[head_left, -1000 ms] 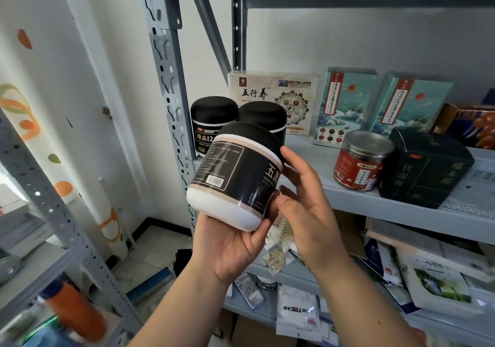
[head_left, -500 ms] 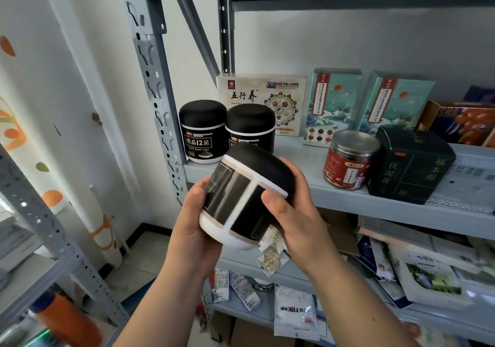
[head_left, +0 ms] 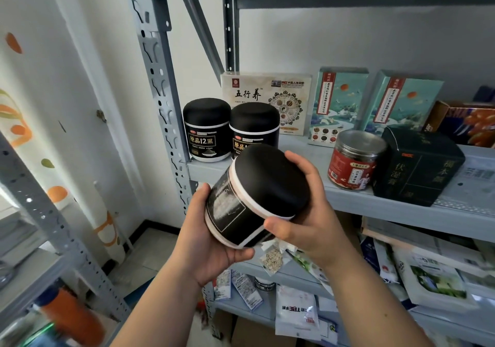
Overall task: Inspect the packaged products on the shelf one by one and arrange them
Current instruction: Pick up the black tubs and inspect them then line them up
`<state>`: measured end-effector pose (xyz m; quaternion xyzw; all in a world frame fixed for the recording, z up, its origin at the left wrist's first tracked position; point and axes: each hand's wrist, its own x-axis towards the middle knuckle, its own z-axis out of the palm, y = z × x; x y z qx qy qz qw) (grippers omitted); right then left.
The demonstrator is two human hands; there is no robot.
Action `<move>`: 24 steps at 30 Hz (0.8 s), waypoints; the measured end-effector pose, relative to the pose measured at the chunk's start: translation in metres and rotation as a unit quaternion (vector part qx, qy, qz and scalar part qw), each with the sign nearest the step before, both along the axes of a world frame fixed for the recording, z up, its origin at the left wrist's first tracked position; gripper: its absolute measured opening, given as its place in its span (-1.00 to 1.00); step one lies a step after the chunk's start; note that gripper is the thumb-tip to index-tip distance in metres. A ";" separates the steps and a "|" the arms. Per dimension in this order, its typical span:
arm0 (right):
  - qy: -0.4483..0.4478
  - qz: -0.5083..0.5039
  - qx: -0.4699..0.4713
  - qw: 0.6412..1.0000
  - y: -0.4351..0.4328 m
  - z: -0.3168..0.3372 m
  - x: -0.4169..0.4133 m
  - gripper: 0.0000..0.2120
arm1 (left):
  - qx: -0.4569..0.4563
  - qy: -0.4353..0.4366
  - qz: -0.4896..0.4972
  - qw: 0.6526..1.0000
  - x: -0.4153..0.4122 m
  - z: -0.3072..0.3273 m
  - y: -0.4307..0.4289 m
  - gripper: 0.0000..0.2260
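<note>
A black jar with a black lid and white base (head_left: pixel 254 194) is held tilted in front of the grey shelf (head_left: pixel 348 199), its lid turned toward me. My left hand (head_left: pixel 211 242) cups it from below and grips its side. My right hand (head_left: pixel 308 212) grips the lid edge from the right, thumb on the front. Two matching black jars (head_left: pixel 207 129) (head_left: pixel 254 127) stand upright at the shelf's left end.
On the same shelf stand a cream box (head_left: pixel 267 100), two teal boxes (head_left: pixel 337 102), a red jar (head_left: pixel 353 159), a dark green box (head_left: pixel 415 164) and an orange-patterned box (head_left: pixel 466 121). A lower shelf holds loose packets (head_left: pixel 297 312). A grey upright post (head_left: pixel 160 78) stands left.
The jar has been lowered and tipped so its lid faces me. Both hands have shifted round it, the right one now over the lid.
</note>
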<state>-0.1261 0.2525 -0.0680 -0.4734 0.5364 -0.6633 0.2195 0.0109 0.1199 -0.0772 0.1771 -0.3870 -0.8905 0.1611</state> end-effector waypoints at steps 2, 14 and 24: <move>-0.003 0.014 0.038 0.999 0.001 0.002 -0.005 -0.10 | -0.024 0.029 0.030 0.999 0.000 -0.002 -0.003 -0.51; -0.065 -0.024 0.064 0.996 -0.013 0.012 0.002 -0.35 | -0.357 0.097 0.188 0.910 0.001 -0.012 0.000 -0.38; 0.240 -0.007 0.167 0.956 0.003 0.030 -0.003 -0.09 | -0.133 0.059 0.172 0.974 -0.003 -0.013 -0.015 -0.39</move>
